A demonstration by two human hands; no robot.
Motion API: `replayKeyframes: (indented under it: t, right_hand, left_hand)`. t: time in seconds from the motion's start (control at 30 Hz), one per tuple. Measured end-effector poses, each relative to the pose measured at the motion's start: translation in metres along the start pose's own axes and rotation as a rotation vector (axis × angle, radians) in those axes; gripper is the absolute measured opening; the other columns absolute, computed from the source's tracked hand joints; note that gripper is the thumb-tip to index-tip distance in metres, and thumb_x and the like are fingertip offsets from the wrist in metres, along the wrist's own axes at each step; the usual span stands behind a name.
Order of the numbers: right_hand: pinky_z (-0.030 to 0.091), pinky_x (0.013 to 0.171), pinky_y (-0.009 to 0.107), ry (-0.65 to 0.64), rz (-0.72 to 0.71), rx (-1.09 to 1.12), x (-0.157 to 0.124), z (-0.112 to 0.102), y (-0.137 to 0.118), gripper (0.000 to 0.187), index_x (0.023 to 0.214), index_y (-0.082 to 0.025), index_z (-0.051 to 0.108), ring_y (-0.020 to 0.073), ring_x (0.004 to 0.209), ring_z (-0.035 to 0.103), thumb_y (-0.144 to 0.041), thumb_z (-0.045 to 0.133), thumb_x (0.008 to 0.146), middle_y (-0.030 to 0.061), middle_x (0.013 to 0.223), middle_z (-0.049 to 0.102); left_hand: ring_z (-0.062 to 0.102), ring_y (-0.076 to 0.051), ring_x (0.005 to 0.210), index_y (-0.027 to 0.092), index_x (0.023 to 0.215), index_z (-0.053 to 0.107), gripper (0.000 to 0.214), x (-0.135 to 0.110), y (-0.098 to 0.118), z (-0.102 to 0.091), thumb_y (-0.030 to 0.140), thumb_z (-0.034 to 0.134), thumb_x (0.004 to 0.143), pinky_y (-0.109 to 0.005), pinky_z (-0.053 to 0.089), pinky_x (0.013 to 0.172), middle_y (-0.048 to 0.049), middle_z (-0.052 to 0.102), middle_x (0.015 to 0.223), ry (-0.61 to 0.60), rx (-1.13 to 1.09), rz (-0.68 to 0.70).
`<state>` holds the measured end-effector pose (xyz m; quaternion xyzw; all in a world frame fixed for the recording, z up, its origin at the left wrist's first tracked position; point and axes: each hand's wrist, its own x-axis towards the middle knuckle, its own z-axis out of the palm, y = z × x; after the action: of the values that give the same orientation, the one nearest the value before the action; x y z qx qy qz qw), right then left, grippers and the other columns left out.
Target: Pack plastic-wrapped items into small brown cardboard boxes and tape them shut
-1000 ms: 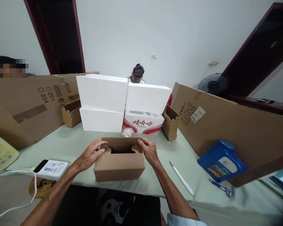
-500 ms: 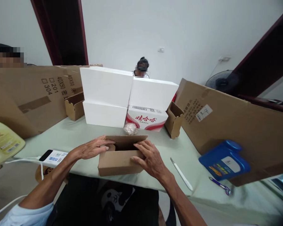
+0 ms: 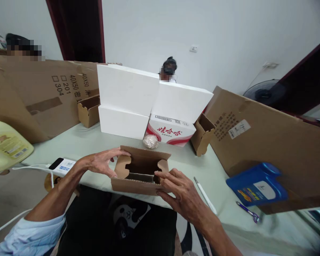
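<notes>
A small open-topped cardboard box stands near the table's front edge, its top facing me and its inside dark. My left hand spans the box's left end, thumb at the front corner and fingers at the back corner. At the front right, my right hand grips the wall, its thumb outside and fingertips over the rim by the curved end flap. A clear crumpled plastic ball lies just behind the box. To the right of my right hand is a white-handled knife, partly hidden by it.
White boxes and a red-and-white printed carton are stacked behind. Small open cardboard boxes flank them. A blue bottle and purple peeler lie right; a yellow jug and phone-like device left. Two people sit beyond.
The box has tilted so that more of its inside shows. My left hand has spread around its left end, and my right hand has moved lower onto the front right wall. The view has shifted slightly.
</notes>
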<state>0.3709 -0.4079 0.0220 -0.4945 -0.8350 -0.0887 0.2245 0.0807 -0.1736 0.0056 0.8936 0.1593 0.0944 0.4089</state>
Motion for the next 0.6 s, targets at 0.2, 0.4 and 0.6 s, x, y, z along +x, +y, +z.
replayKeyframes:
  t: [0.2,0.4,0.6]
  right_hand:
    - [0.056,0.077,0.038,-0.111,0.019,-0.035,0.009,-0.009,0.011,0.019,0.118,-0.025,0.072,0.0241,0.092,0.067,-0.037,0.071,0.103,0.0092,0.109,0.073]
    - [0.059,0.075,0.038,0.246,0.142,0.009,-0.02,0.01,0.028,0.044,0.132,-0.025,0.067,0.0256,0.094,0.065,-0.048,0.079,0.097,0.0102,0.107,0.063]
    - [0.06,0.093,0.045,0.527,0.423,0.153,-0.043,0.046,0.032,0.059,0.136,-0.026,0.063,0.03,0.112,0.062,-0.052,0.087,0.088,0.011,0.121,0.058]
  left_hand:
    - [0.062,-0.034,0.138,0.034,0.152,0.06,0.085,-0.004,-0.003,-0.001,0.038,0.089,0.073,-0.039,0.057,0.105,-0.006,0.061,0.157,-0.012,-0.02,0.001]
    - [0.067,-0.033,0.126,0.03,0.145,0.054,0.098,-0.02,-0.008,0.005,0.048,0.1,0.06,-0.041,0.06,0.1,-0.0091,0.066,0.142,0.134,-0.198,0.021]
    - [0.068,-0.024,0.102,0.03,0.136,0.042,0.104,-0.025,-0.032,0.047,0.046,0.103,0.054,-0.038,0.058,0.094,-0.0007,0.064,0.115,0.359,-0.255,-0.014]
